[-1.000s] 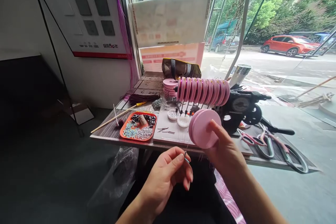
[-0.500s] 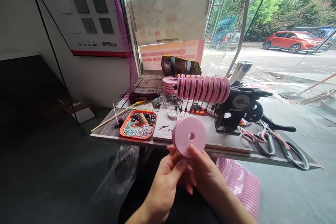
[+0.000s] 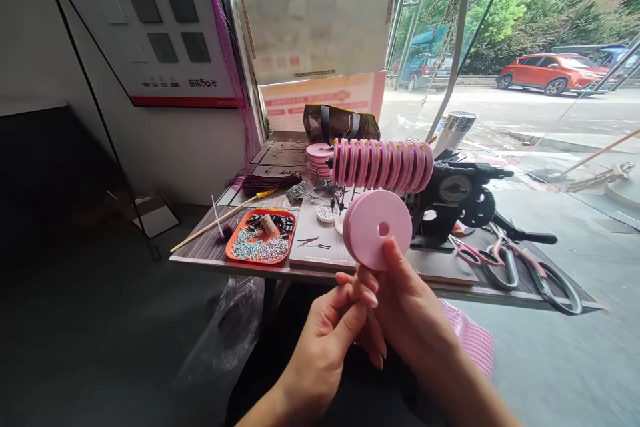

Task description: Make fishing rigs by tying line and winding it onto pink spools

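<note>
A pink foam line spool with a hole in its centre is held up over the table's front edge. My right hand grips its lower rim, thumb on the face. Just below and to the left, my left hand is closed in a pinch beside the right fingers; whatever it pinches is too small or hidden to make out. Behind the spool, a row of similar pink spools sits on the shaft of a black hand-cranked winder.
An orange tray of small beads and sleeves lies left, near a thin wooden stick. Scissors and larger shears rest at the right edge. Wrapped pink spools are below the table. A dark bag stands behind.
My right hand has raised the spool up and to the right. My left hand no longer touches its lower rim and sits beneath it, and the view has shifted slightly.
</note>
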Tool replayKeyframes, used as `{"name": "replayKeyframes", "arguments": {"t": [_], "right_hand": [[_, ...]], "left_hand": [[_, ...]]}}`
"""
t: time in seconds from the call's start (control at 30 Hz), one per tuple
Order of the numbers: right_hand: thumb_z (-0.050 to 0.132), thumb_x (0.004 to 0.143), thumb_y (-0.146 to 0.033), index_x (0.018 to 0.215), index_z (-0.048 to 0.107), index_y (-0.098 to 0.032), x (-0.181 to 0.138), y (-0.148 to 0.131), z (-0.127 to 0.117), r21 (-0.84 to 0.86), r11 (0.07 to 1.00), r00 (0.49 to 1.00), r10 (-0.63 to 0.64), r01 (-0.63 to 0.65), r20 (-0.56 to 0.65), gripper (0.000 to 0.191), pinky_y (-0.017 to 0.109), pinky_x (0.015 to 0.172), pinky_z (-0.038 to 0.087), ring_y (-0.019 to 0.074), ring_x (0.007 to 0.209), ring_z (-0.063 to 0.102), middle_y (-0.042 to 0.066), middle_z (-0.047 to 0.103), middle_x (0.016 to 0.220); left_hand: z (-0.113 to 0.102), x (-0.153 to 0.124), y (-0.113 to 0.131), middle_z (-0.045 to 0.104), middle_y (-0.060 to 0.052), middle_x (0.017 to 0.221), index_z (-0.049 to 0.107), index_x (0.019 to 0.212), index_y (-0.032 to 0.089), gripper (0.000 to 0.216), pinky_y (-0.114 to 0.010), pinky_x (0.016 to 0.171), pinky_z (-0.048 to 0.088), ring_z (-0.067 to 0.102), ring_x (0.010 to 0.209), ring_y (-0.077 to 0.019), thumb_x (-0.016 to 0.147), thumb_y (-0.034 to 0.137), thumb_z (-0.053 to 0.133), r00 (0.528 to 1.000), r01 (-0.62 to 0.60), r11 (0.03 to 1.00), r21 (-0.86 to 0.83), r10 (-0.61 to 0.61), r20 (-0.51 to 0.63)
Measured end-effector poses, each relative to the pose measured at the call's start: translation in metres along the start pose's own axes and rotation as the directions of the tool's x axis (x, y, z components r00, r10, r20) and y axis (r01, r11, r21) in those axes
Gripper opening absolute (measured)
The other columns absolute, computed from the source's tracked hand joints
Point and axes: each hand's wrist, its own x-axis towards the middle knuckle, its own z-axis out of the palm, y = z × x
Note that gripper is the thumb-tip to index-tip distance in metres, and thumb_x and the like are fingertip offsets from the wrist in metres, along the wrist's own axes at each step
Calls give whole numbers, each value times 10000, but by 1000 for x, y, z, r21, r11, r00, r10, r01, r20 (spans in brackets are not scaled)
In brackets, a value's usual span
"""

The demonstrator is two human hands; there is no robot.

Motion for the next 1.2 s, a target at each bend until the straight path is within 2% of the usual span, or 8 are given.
{"name": "replayKeyframes", "arguments": {"t": [0.1, 0.3, 0.5, 0.63, 0.73, 0.9, 1.07, 1.2], "right_hand": [[684, 676, -532, 517, 511, -176, 1, -8, 2, 26, 999, 1000, -20, 20, -8, 426, 243, 594, 518, 115, 465, 513, -38, 424, 386], [766, 591, -478, 470, 451, -162, -3, -32, 3, 100, 995, 1000, -5, 5, -1, 463, 161, 430, 416, 63, 419, 404, -67, 344, 405], [770, 654, -323, 610, 497, -181, -9, -86, -9, 203, 924, 946, -314, 325, -83, 311, 101, 313, 211, 36, 395, 220, -99, 243, 496], [581, 831, -403, 549, 442, -169, -9, -111, -21, 205, 892, 914, -377, 402, -151, 392, 133, 315, 188, 46, 401, 180, -88, 182, 511], [477, 888, -429, 549, 435, -169, -8, -112, -26, 200, 896, 913, -364, 397, -184, 430, 137, 322, 179, 50, 404, 164, -84, 170, 520], [471, 881, -458, 527, 404, -167, -9, -111, -26, 159, 895, 906, -394, 416, -154, 463, 128, 334, 189, 53, 410, 157, -82, 187, 517], [313, 942, -452, 528, 403, -165, -5, -117, -24, 155, 895, 903, -392, 419, -179, 511, 134, 329, 188, 53, 389, 163, -79, 198, 490], [478, 889, -425, 559, 442, -170, -1, -116, -31, 156, 907, 917, -368, 391, -155, 418, 140, 339, 211, 50, 385, 190, -89, 212, 473]], "left_hand": [[4, 3, 3, 567, 18, 513, 567, 833, 162, 244, -179, 458, 431, 510, 430, -83, 810, 403, 589, 998, 43, 999, 23, -44, 49], [14, 14, 7, 581, 5, 517, 492, 714, 159, 273, -147, 419, 348, 534, 410, -73, 858, 391, 503, 976, 155, 980, 128, -172, 136], [21, 20, -10, 612, -10, 518, 484, 670, 159, 300, -155, 399, 402, 547, 381, -88, 761, 416, 608, 925, 339, 941, 23, -337, 177], [28, 23, -15, 627, -29, 530, 489, 665, 157, 316, -183, 423, 445, 588, 422, -121, 705, 425, 651, 878, 446, 895, -23, -433, 205], [32, 26, -15, 644, -43, 575, 481, 665, 160, 319, -198, 458, 455, 615, 488, -139, 690, 419, 665, 859, 492, 870, -32, -478, 183], [32, 33, -14, 672, -72, 626, 503, 673, 145, 285, -226, 642, 474, 635, 612, -136, 727, 387, 645, 902, 385, 920, 69, -391, 184], [33, 41, -17, 626, -24, 508, 485, 678, 163, 324, -177, 416, 434, 583, 429, -125, 681, 427, 673, 844, 511, 859, -26, -496, 202], [32, 42, -19, 624, -22, 512, 503, 722, 158, 324, -149, 360, 415, 567, 398, -111, 693, 432, 674, 843, 526, 847, -82, -506, 185]]}}
